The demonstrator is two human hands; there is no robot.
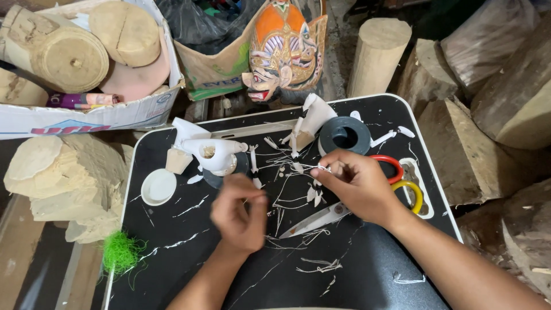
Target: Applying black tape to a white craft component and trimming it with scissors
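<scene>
Cardboard box (115, 115) held cut wooden logs (77, 57); the black counter (367, 270) carried scissors (321, 218). Right hand (359, 186) pinched a white strip (321, 168); left hand's (238, 215) grip blurred, state untellable.

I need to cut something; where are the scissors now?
The scissors lie on the black tray, right of centre, partly under the right hand, blades pointing toward the left hand.

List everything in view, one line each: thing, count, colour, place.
table: one, black, centre
scissors: one, red and yellow handles, under right hand
tape roll: one, dark grey, table top
white lid: one, table left
carved white figure: one, table upper left
painted mask: one, orange, behind table
wood logs: several, pale, around table
green tuft: one, left of table
left hand: one, centre
right hand: one, pinching a white strip
</scene>
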